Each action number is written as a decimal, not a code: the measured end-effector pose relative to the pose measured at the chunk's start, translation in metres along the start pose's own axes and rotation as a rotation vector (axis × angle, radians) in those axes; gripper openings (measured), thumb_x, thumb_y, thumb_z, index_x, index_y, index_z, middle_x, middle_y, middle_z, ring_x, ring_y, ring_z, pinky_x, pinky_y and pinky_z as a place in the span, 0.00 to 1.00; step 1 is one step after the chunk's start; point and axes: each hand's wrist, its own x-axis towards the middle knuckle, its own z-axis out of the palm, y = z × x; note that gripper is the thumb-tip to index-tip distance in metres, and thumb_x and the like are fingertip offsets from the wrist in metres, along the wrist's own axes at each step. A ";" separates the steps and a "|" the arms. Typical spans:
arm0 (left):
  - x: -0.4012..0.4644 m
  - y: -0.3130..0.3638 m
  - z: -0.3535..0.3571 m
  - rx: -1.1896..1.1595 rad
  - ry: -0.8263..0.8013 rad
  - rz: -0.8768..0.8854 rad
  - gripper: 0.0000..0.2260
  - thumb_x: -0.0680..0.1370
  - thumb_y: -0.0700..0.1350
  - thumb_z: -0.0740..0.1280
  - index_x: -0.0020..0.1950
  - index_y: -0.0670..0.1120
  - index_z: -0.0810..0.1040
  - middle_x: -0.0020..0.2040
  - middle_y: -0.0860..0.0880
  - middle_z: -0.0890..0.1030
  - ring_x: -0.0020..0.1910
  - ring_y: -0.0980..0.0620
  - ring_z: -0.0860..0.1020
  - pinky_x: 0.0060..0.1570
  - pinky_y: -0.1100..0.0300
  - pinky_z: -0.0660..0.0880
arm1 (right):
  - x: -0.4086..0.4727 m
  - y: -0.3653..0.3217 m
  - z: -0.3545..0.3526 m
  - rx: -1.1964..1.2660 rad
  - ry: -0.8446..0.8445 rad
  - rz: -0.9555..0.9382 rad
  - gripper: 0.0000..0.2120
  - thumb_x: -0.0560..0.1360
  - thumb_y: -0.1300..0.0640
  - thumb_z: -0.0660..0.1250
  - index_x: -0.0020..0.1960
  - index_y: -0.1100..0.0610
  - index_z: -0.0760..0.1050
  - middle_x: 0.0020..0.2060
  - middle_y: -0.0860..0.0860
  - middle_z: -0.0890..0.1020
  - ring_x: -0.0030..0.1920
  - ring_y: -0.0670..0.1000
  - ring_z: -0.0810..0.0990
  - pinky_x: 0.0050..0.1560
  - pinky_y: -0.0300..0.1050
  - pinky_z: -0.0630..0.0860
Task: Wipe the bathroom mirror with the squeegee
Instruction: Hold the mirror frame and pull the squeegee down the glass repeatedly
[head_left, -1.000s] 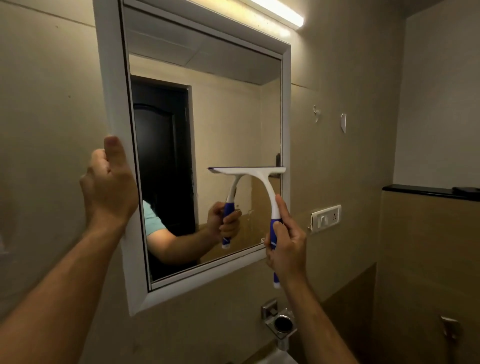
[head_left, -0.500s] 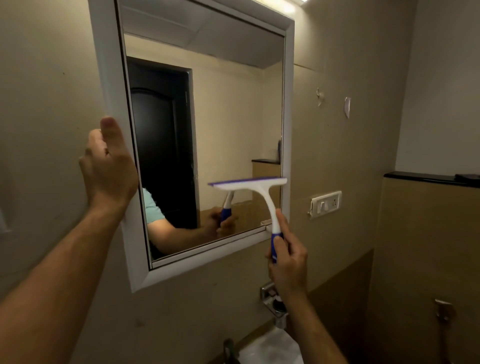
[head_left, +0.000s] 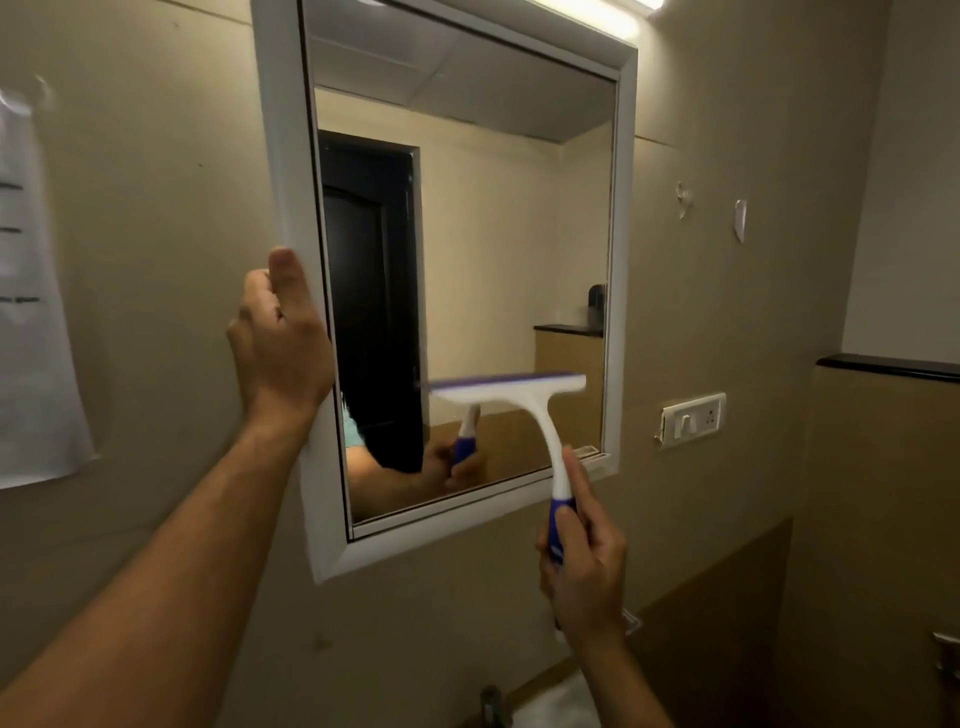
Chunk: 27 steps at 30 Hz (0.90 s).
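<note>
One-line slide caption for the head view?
Right hand grips white-and-blue squeegee at white-framed mirror; left hand steadies frame.

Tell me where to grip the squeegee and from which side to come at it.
Grip the squeegee by its blue handle end, coming from below, as the right hand does now. The blade sits crosswise on top against the mirror, and the white neck curves down to the handle, so a low grip probably keeps fingers off the glass.
</note>
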 end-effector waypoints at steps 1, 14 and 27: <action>-0.001 0.001 0.000 0.000 -0.003 -0.002 0.19 0.84 0.56 0.47 0.50 0.45 0.71 0.39 0.48 0.71 0.40 0.54 0.66 0.37 0.65 0.57 | 0.010 -0.014 0.008 0.018 -0.026 -0.038 0.21 0.78 0.54 0.57 0.66 0.33 0.71 0.36 0.54 0.77 0.28 0.49 0.68 0.25 0.38 0.69; -0.002 0.007 -0.003 -0.016 -0.053 -0.018 0.15 0.84 0.54 0.48 0.44 0.49 0.68 0.34 0.55 0.66 0.28 0.75 0.69 0.30 0.81 0.64 | 0.019 -0.038 0.053 0.040 -0.070 -0.077 0.23 0.82 0.57 0.56 0.68 0.32 0.67 0.38 0.55 0.77 0.30 0.49 0.70 0.26 0.38 0.70; -0.004 0.004 -0.005 -0.069 -0.080 -0.029 0.15 0.84 0.57 0.47 0.43 0.55 0.67 0.35 0.56 0.68 0.32 0.63 0.68 0.29 0.79 0.66 | 0.033 -0.077 0.065 0.187 -0.147 0.037 0.18 0.80 0.62 0.57 0.64 0.43 0.66 0.38 0.55 0.77 0.27 0.48 0.71 0.23 0.39 0.67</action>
